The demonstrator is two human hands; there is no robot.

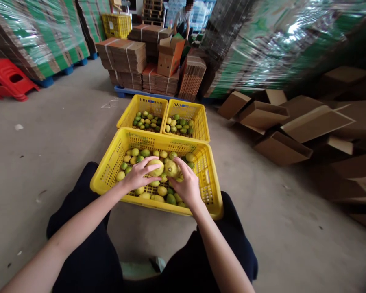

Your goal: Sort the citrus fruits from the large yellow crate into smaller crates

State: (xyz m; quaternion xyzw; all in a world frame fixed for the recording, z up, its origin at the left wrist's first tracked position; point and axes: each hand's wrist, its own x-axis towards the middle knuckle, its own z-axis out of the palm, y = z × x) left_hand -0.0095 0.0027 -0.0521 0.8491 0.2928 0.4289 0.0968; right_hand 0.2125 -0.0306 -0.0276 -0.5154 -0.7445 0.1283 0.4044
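Note:
Between the fingers and thumb of my left hand (pixel 140 174) is a yellow lemon (pixel 156 167). A second, greenish-yellow lemon (pixel 171 168) is gripped by my right hand (pixel 186 184), its pointed end facing the other fruit. Both hands are held close together over a large yellow plastic crate (pixel 110 171). Inside that crate lie several loose lemons, some yellow and some green, such as a green one (pixel 171 199) near the front. Parts of the fruit are hidden behind my hands.
Two smaller yellow crates, left (pixel 126 116) and right (pixel 203 122), hold more fruit beyond the large one. Bundled flat cardboard (pixel 125 53) sits on a blue pallet. Open cartons (pixel 262 116) lie at right, a red stool (pixel 9 77) at left. A person (pixel 183 20) is in the background.

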